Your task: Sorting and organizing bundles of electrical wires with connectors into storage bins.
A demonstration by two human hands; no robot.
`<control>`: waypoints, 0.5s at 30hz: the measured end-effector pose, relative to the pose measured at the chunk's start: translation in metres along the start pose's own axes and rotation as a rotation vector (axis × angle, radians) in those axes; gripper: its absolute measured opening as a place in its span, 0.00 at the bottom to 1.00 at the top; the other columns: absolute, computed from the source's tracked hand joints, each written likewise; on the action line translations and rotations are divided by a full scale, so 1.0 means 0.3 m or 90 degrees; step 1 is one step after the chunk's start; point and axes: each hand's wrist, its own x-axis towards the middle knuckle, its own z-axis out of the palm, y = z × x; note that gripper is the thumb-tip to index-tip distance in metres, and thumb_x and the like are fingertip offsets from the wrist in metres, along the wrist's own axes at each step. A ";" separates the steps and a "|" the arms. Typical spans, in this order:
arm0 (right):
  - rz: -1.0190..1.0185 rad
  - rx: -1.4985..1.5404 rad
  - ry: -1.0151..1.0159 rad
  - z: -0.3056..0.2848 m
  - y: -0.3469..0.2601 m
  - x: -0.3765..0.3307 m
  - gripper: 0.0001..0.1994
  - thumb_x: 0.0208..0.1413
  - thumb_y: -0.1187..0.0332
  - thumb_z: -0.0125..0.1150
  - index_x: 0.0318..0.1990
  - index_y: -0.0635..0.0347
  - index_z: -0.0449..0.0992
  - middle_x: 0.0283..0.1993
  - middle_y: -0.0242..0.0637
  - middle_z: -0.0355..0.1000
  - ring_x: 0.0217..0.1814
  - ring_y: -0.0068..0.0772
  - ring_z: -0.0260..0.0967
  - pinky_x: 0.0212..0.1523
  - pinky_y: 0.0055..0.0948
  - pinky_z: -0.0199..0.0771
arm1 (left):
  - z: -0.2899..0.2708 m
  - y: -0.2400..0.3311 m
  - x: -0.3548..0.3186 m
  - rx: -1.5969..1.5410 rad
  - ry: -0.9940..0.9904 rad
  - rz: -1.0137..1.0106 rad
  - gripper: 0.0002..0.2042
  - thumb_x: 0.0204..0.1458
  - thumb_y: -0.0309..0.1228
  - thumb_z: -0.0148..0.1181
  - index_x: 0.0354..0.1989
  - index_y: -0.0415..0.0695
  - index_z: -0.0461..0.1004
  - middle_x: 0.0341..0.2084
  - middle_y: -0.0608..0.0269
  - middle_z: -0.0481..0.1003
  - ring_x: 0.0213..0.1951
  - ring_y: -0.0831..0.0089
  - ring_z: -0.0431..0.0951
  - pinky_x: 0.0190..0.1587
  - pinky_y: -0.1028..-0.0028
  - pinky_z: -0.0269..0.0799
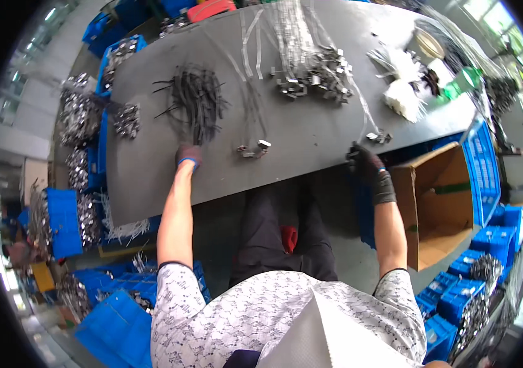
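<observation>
We look down on a dark grey worktable (310,132) in a workshop, with blue crates (470,288) stacked round it on the floor. Our left hand (188,156), in a dark glove with a blue cuff, rests on the table at the near end of a loose bundle of black cable ties (197,101); the fingertips reach into the strands, but the glove blends with them and we cannot tell whether the fingers are apart or closed on any. Our right hand (365,164), also in a dark glove, sits at the near right edge of the table, fingers curled together over the edge; what lies beneath them is hidden. Just beyond it are a few small metal clips (379,137), and between the hands lies another small group of clips on clear strips (254,149). Farther off, a larger heap of metal clips (316,76) trails clear strips toward the far edge. To the far right lie white ties (403,98) and a green bottle (461,83), bent by the lens rim. An open cardboard box (442,205) stands right of the table. On the left, piles of metal parts (80,119) are blurred.
</observation>
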 end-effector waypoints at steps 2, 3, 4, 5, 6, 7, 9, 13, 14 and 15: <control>-0.266 -0.342 -0.060 -0.005 0.055 -0.074 0.13 0.60 0.58 0.61 0.43 0.57 0.77 0.33 0.34 0.75 0.29 0.31 0.72 0.30 0.29 0.73 | 0.066 0.029 -0.060 -0.325 -0.117 -0.095 0.09 0.52 0.32 0.58 0.26 0.43 0.80 0.24 0.55 0.79 0.22 0.68 0.78 0.25 0.69 0.73; -0.533 -0.753 -0.013 -0.024 0.088 -0.108 0.14 0.60 0.59 0.61 0.45 0.58 0.78 0.33 0.35 0.76 0.29 0.31 0.73 0.31 0.28 0.73 | 0.099 0.061 -0.117 -0.491 -0.095 -0.150 0.08 0.53 0.31 0.59 0.23 0.44 0.79 0.19 0.60 0.76 0.18 0.74 0.74 0.22 0.73 0.69; -0.540 -0.750 0.008 -0.036 0.092 -0.092 0.14 0.60 0.59 0.61 0.45 0.58 0.78 0.33 0.35 0.76 0.29 0.31 0.73 0.31 0.28 0.73 | 0.109 0.069 -0.157 -0.556 -0.138 -0.122 0.07 0.53 0.31 0.59 0.26 0.45 0.79 0.20 0.62 0.76 0.19 0.74 0.74 0.22 0.74 0.69; -0.417 -0.559 0.141 -0.066 0.067 -0.047 0.14 0.59 0.60 0.60 0.46 0.58 0.78 0.33 0.37 0.77 0.31 0.33 0.75 0.33 0.31 0.74 | 0.114 0.091 -0.186 -0.621 -0.183 -0.089 0.06 0.54 0.31 0.60 0.29 0.45 0.80 0.20 0.64 0.75 0.20 0.74 0.75 0.23 0.75 0.69; -0.289 -0.360 0.248 -0.075 0.047 -0.011 0.14 0.59 0.61 0.60 0.47 0.59 0.79 0.33 0.39 0.79 0.33 0.35 0.77 0.35 0.34 0.76 | 0.153 0.098 -0.251 -0.553 -0.109 0.212 0.05 0.55 0.32 0.60 0.32 0.45 0.79 0.23 0.64 0.76 0.22 0.75 0.75 0.24 0.76 0.69; -0.293 -0.357 0.245 -0.051 0.036 0.006 0.14 0.59 0.61 0.60 0.47 0.59 0.79 0.33 0.39 0.79 0.33 0.35 0.77 0.35 0.34 0.76 | 0.204 0.118 -0.326 -0.464 -0.020 0.496 0.05 0.56 0.32 0.60 0.35 0.44 0.78 0.26 0.65 0.77 0.25 0.77 0.75 0.25 0.76 0.69; -0.342 -0.739 0.483 -0.086 0.015 0.016 0.13 0.60 0.62 0.59 0.47 0.59 0.80 0.34 0.44 0.80 0.37 0.40 0.80 0.39 0.38 0.76 | 0.187 0.429 -0.564 -0.749 -0.374 0.077 0.09 0.58 0.34 0.61 0.41 0.43 0.77 0.32 0.64 0.77 0.29 0.77 0.76 0.29 0.78 0.72; -0.338 -0.881 0.445 -0.001 0.030 0.081 0.15 0.60 0.59 0.57 0.47 0.57 0.81 0.39 0.50 0.80 0.42 0.50 0.79 0.47 0.43 0.76 | 0.146 0.959 -0.918 -0.725 -0.447 0.155 0.13 0.55 0.32 0.65 0.45 0.40 0.75 0.34 0.62 0.78 0.32 0.76 0.78 0.32 0.74 0.75; -0.294 -0.840 0.435 -0.030 0.036 0.100 0.16 0.61 0.59 0.56 0.49 0.58 0.80 0.44 0.51 0.80 0.49 0.53 0.78 0.51 0.44 0.74 | 0.203 1.085 -0.928 -0.676 -0.452 0.200 0.12 0.55 0.32 0.64 0.44 0.40 0.75 0.33 0.62 0.78 0.31 0.75 0.79 0.30 0.73 0.75; -0.309 -0.845 0.435 -0.015 0.056 0.114 0.16 0.61 0.59 0.56 0.49 0.58 0.80 0.45 0.52 0.79 0.51 0.53 0.77 0.52 0.45 0.74 | 0.265 1.188 -0.903 -0.628 -0.446 0.235 0.12 0.55 0.32 0.64 0.42 0.39 0.75 0.32 0.61 0.78 0.30 0.74 0.80 0.29 0.73 0.75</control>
